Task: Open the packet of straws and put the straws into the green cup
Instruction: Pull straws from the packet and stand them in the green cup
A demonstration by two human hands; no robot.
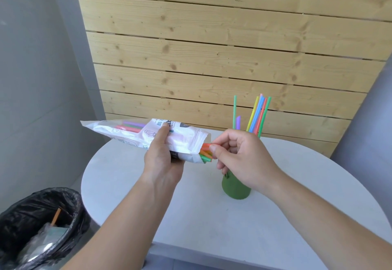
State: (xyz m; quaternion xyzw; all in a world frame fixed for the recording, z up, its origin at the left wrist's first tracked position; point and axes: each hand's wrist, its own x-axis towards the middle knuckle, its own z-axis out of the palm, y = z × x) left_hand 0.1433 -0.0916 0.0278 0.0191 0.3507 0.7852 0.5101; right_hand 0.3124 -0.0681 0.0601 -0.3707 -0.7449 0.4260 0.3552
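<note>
Left hand wraps the white printed plastic straw packet, held near level above the round white table. Right hand pinches an orange straw end at the open mouth. Pull straight out (squeeze the packet lightly), drop into the green cup, already holding several. Print unreadable.

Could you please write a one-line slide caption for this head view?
Left hand holds the straw packet while right hand pinches straws at its mouth, above the green cup.
</note>
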